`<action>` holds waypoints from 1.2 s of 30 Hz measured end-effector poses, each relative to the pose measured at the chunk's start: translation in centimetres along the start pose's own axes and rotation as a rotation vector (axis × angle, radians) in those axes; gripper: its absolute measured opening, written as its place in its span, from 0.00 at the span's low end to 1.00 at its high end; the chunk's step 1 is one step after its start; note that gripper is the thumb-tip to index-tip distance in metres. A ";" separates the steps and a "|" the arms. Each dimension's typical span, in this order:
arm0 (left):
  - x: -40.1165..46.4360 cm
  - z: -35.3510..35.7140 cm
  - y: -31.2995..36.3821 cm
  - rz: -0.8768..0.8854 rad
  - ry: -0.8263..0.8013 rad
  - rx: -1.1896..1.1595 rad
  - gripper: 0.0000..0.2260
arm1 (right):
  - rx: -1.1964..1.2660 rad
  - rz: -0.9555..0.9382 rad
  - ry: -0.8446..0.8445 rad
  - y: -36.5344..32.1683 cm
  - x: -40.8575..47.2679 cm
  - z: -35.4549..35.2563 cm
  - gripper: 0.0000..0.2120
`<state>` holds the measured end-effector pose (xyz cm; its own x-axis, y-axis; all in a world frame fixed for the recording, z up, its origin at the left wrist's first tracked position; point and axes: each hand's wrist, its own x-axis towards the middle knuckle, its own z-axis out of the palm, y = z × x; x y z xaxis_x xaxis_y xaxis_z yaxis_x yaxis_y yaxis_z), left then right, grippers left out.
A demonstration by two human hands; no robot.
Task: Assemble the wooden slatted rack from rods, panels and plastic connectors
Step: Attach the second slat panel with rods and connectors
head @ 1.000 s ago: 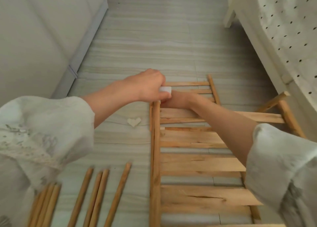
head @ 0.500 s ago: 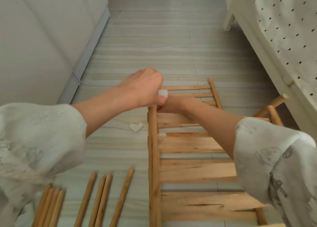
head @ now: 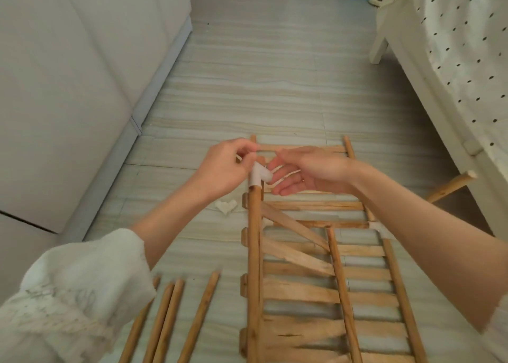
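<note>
Where the striped tile floor [head: 247, 88] runs between a pale cabinet [head: 68, 88] on its left edge and a dotted bedspread [head: 467, 33] on its right, two slatted panels [head: 316, 294] lie overlapped near the floor's near edge, the upper one askew across the lower. Along their left side a long rod [head: 254, 252] slants up off the slats, capped at its far end by a white plastic connector [head: 258, 176]. Loose rods [head: 167, 321] lie side by side toward the near left corner, and a second small white connector [head: 226, 206] rests on the floor just left of the panels. At the capped end, the left hand [head: 222, 167] pinches the connector between curled fingers and thumb. Beside it, the right hand [head: 308, 173] is spread with relaxed fingers, gripping nothing, fingertips close to the connector.
</note>
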<state>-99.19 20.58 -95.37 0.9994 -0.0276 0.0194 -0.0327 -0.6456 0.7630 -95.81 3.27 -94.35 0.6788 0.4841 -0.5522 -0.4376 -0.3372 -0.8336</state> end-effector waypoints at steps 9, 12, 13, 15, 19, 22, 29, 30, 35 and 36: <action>-2.1 2.0 -1.8 -0.336 0.118 -0.451 0.12 | 0.071 -0.024 0.189 0.4 -0.5 2.7 0.11; -3.5 2.6 -0.1 -0.475 0.148 -0.602 0.07 | -0.004 -0.050 0.247 0.7 -0.3 3.3 0.20; -4.1 2.7 0.4 -0.538 0.114 -0.679 0.09 | -0.027 -0.067 0.276 0.8 -0.3 3.4 0.20; -5.1 2.9 1.2 -0.586 -0.042 -0.750 0.15 | -0.011 -0.091 0.312 1.0 -0.5 3.5 0.21; -6.1 3.6 2.5 -0.498 -0.165 -0.561 0.18 | 0.006 -0.090 0.377 0.9 -1.0 3.8 0.21; -6.4 4.3 3.2 -0.428 -0.133 -0.520 0.15 | -0.075 -0.079 0.509 1.0 -1.1 4.1 0.18; -6.5 5.0 4.3 -0.400 0.035 -0.528 0.03 | 0.041 -0.186 0.598 0.7 -2.3 4.8 0.10; -6.5 5.1 4.3 -0.393 0.047 -0.526 0.03 | 0.040 -0.193 0.615 0.6 -2.3 4.8 0.09; -6.4 5.3 4.6 -0.390 0.087 -0.520 0.04 | 0.024 -0.164 0.658 0.3 -2.3 4.8 0.07; -6.4 5.3 4.7 -0.392 0.089 -0.523 0.04 | 0.026 -0.158 0.658 0.2 -2.3 4.8 0.07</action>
<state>-105.80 13.65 -95.35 0.9340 0.2114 -0.2879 0.3202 -0.1384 0.9372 -100.34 5.95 -93.34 0.9496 -0.0693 -0.3056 -0.3125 -0.2790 -0.9080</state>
